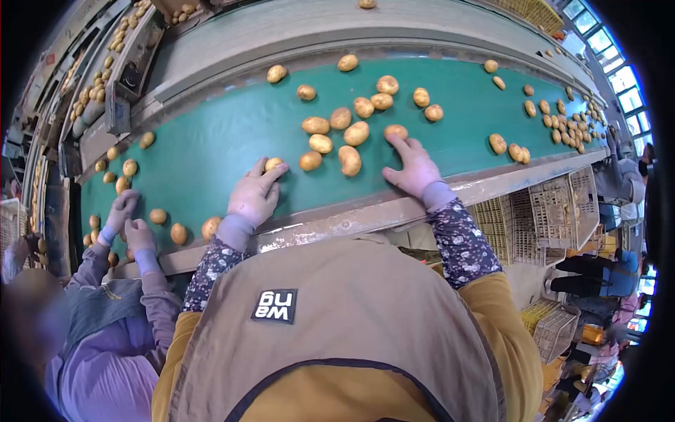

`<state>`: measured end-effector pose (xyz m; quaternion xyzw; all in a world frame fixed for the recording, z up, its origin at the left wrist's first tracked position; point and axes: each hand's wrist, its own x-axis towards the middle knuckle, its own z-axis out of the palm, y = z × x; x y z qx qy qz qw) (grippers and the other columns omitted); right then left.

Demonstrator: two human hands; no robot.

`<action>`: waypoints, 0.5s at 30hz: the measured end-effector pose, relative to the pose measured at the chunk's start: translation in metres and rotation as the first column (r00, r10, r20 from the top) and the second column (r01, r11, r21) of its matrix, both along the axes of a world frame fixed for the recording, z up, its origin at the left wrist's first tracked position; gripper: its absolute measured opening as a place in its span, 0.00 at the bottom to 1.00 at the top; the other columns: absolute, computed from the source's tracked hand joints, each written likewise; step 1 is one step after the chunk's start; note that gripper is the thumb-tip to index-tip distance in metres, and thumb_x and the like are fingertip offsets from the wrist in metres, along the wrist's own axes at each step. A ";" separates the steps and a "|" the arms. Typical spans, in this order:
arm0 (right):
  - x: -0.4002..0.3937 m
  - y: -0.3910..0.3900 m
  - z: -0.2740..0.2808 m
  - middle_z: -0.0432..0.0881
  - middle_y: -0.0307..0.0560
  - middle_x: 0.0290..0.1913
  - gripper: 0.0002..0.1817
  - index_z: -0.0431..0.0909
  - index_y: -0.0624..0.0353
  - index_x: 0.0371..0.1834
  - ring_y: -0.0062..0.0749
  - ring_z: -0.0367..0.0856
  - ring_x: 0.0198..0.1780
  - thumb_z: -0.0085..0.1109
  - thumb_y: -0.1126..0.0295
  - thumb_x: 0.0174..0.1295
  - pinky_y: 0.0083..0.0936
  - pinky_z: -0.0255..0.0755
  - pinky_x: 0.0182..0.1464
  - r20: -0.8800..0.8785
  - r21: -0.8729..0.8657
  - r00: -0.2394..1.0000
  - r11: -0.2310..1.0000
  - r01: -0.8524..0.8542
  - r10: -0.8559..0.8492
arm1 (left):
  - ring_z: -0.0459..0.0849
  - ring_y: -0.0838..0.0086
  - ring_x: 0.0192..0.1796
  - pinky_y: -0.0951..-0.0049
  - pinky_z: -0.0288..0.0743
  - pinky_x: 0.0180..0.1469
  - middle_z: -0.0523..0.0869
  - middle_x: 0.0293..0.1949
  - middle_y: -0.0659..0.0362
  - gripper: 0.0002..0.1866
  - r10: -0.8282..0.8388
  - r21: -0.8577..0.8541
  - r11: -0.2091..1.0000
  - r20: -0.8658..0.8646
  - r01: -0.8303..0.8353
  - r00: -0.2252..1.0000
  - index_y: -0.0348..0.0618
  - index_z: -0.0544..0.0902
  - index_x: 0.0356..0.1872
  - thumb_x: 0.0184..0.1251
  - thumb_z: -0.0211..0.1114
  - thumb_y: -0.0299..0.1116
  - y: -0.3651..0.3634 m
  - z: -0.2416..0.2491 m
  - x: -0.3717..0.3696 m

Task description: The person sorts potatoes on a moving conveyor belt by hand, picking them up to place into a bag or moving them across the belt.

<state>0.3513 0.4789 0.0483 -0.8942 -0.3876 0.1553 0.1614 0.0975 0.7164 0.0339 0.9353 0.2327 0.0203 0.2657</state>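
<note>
My left hand (254, 195), in a thin pale glove with a lilac cuff, rests over the green belt (225, 133) near its close edge. Its fingers are closed around a small potato (273, 164), partly covered by them. Farther right, my right hand (416, 170) is open, thumb spread away, its fingertips touching a potato (396, 131) from the near side. Between the two hands lies a loose cluster of several yellow-brown potatoes, among them a knobbly potato (349, 161) and an oval potato (356, 133).
A metal rail (344, 224) runs along the belt's near edge. At left, a co-worker's gloved hands (133, 225) are among several potatoes. More potatoes crowd the belt's far right (573, 130). Plastic crates (562, 207) stand below on the right, with other people beyond.
</note>
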 end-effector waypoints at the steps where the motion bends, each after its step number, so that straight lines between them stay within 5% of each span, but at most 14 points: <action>1: -0.005 0.012 -0.006 0.71 0.57 0.65 0.34 0.70 0.49 0.68 0.51 0.73 0.64 0.65 0.59 0.55 0.40 0.71 0.64 -0.006 -0.010 1.000 1.000 -0.002 0.002 | 0.71 0.47 0.67 0.55 0.67 0.68 0.71 0.69 0.47 0.24 0.002 -0.010 1.000 -0.006 -0.002 1.000 0.61 0.78 0.62 0.64 0.60 0.31 -0.002 -0.005 -0.001; 3: -0.014 0.031 -0.018 0.74 0.52 0.59 0.29 0.73 0.49 0.63 0.48 0.77 0.58 0.64 0.61 0.56 0.41 0.74 0.59 0.042 -0.053 0.985 0.985 -0.162 0.164 | 0.78 0.47 0.59 0.58 0.76 0.61 0.74 0.64 0.43 0.24 -0.041 0.099 0.995 0.102 0.031 0.994 0.62 0.79 0.60 0.61 0.62 0.30 -0.008 -0.014 -0.001; 7: -0.026 0.052 -0.028 0.79 0.51 0.53 0.21 0.78 0.52 0.55 0.46 0.81 0.50 0.63 0.62 0.56 0.40 0.76 0.54 -0.010 0.057 0.957 0.956 -0.289 0.290 | 0.78 0.47 0.60 0.56 0.75 0.61 0.75 0.64 0.44 0.22 -0.100 0.078 0.993 0.113 0.092 0.989 0.60 0.82 0.55 0.58 0.64 0.30 -0.014 -0.024 0.006; 9: -0.021 0.053 -0.019 0.82 0.52 0.44 0.16 0.81 0.54 0.48 0.46 0.83 0.44 0.62 0.65 0.57 0.39 0.78 0.50 -0.273 0.302 0.910 0.926 -0.228 0.313 | 0.78 0.48 0.60 0.54 0.75 0.59 0.77 0.62 0.45 0.17 -0.125 0.064 0.991 0.183 0.115 0.975 0.58 0.85 0.49 0.57 0.65 0.30 -0.015 -0.029 0.005; 11: 0.006 0.059 -0.027 0.84 0.51 0.41 0.13 0.83 0.54 0.45 0.45 0.84 0.45 0.63 0.65 0.57 0.38 0.78 0.49 0.068 0.491 0.988 0.857 -0.156 0.141 | 0.77 0.49 0.61 0.53 0.74 0.58 0.78 0.62 0.46 0.15 -0.112 0.054 0.993 0.166 0.104 0.980 0.57 0.85 0.46 0.57 0.65 0.30 -0.017 -0.030 0.003; 15: 0.092 0.083 -0.020 0.80 0.53 0.57 0.23 0.79 0.52 0.57 0.47 0.79 0.57 0.62 0.60 0.58 0.38 0.74 0.60 0.218 0.363 0.976 0.930 -0.064 -0.018 | 0.79 0.49 0.59 0.54 0.73 0.60 0.80 0.60 0.49 0.14 -0.109 0.070 0.993 0.140 0.099 0.984 0.52 0.85 0.43 0.53 0.66 0.26 -0.032 -0.021 0.030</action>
